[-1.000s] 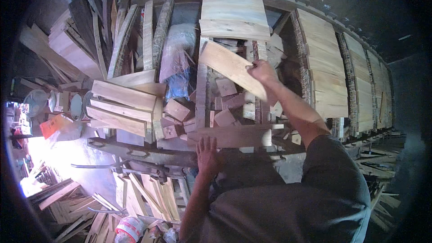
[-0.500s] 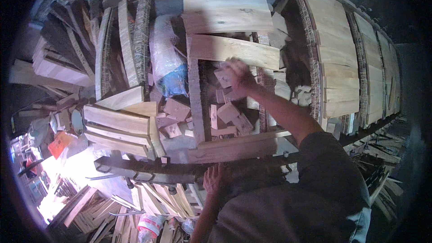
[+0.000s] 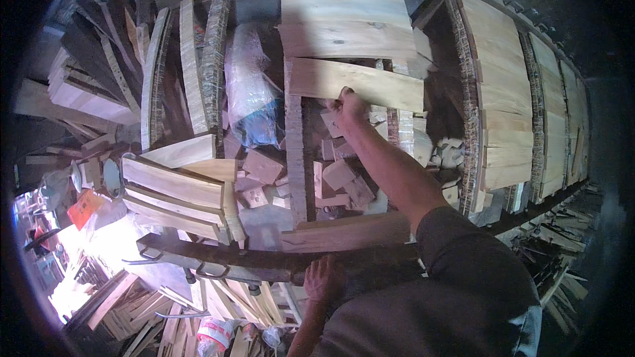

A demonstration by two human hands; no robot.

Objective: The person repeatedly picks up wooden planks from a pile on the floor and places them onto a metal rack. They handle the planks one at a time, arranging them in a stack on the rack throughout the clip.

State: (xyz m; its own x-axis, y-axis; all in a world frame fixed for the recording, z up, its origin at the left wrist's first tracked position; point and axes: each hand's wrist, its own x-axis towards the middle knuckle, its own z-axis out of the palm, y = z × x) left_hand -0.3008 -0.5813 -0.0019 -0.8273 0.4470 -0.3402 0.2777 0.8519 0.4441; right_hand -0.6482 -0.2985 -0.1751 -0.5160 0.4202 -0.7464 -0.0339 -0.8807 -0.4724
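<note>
My right hand (image 3: 349,104) is closed on the near edge of a pale wooden board (image 3: 370,84), with part of the fingers hidden. The board lies slightly slanted across two upright-running supports, just nearer than a wide pale panel of boards (image 3: 344,3). My left hand (image 3: 323,278) rests with its fingers stretched out on the dark rail (image 3: 264,258) in front of me, holding nothing. Between the rail and the right forearm lies another brownish board (image 3: 347,231).
Wood offcut blocks (image 3: 339,175) lie between the supports. A plastic-wrapped bundle (image 3: 250,86) sits left of the held board, and a small stack of boards (image 3: 175,182) stands nearer left. More board panels (image 3: 506,99) cover the right side. Loose slats (image 3: 152,317) lie below the rail.
My right hand has moved from just below the board onto its near edge and closed there. The left hand stays on the rail. The whole view has shifted slightly.
</note>
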